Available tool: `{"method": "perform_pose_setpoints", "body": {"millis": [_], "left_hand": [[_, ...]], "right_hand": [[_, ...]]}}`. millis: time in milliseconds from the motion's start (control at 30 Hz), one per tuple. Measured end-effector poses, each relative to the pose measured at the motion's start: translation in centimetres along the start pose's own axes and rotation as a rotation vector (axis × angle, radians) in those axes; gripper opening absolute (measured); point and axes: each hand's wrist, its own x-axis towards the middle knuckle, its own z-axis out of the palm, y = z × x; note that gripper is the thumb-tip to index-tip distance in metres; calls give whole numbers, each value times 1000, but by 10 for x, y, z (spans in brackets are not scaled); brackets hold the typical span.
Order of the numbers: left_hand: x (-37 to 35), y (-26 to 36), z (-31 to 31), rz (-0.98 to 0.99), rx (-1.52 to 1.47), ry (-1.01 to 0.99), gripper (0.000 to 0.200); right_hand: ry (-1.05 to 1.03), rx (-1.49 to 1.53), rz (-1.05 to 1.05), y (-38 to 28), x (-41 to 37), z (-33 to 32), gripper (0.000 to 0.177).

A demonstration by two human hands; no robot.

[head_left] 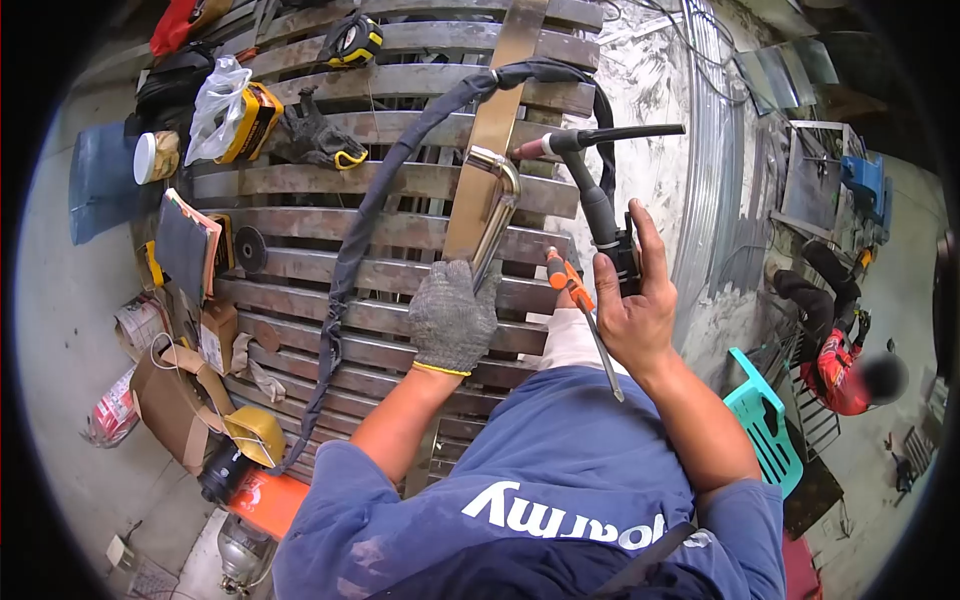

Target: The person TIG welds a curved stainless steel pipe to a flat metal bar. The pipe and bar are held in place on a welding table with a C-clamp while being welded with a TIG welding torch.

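My left hand (453, 318), in a grey knitted glove with a yellow cuff, is closed around the lower end of a bent shiny metal tube (497, 205). The tube lies over a flat brown metal bar (484, 140) on the slatted metal table (395, 265). My bare right hand (637, 295) is wrapped round the black handle of a welding torch (598, 205), whose pinkish nozzle points left toward the tube's upper end. A dark sheathed cable (365, 220) arches over the table. An orange-handled tool (570, 280) with a long metal tip hangs between my hands.
A tape measure (355, 42), a dark glove (318, 135), notebooks (190, 245) and a cutting disc (250, 249) lie at the table's left. A cardboard box (170, 405) is lower left. A teal plastic stool (768, 425) stands right; beyond it a person (840, 365) in red crouches.
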Motion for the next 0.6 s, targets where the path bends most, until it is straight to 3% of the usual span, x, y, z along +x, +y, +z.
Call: {"method": "perform_pose_setpoints", "body": {"millis": [133,233,600], "left_hand": [[1,-1,2,17,-30,13,31],[1,-2,3,39,-52,38,29],[1,0,0,30,-41,19,27]], "right_hand": [[19,-62,-110,1,-1,1,71],[-13,7,-31,5,-8,-2,69],[-2,-132,-109,4,-2,-4,71]]}}
